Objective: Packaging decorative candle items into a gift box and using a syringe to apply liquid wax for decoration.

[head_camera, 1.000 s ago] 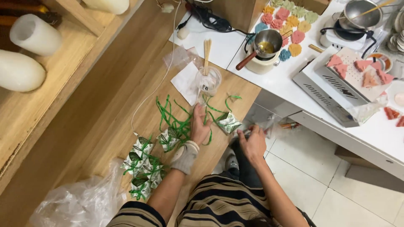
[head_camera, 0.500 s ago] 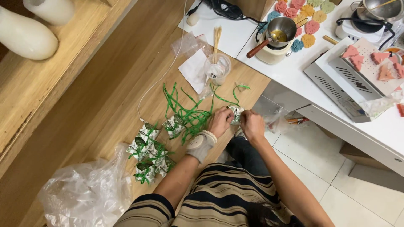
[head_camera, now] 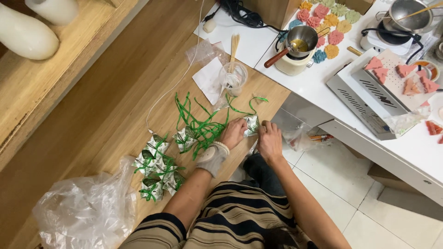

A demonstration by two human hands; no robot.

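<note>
My left hand (head_camera: 234,133) and my right hand (head_camera: 269,140) meet at the edge of the wooden table (head_camera: 106,106), both gripping a small white-and-green wrapped packet (head_camera: 252,124). A green ribbon (head_camera: 247,108) trails from the packet. Left of my hands lies a tangle of loose green ribbons (head_camera: 199,124) with another packet (head_camera: 185,137) in it. A cluster of several tied packets (head_camera: 157,168) sits further left. My left wrist wears a pale brace.
A crumpled clear plastic bag (head_camera: 87,210) lies at the near left. A clear cup with wooden sticks (head_camera: 233,76) and white paper (head_camera: 208,79) stand behind the ribbons. The white counter (head_camera: 323,83) at right carries a melting pot (head_camera: 300,44), coloured flower shapes and a tray of pink pieces.
My hands rose off the table edge and came together on one packet. The view shifted slightly toward the table.
</note>
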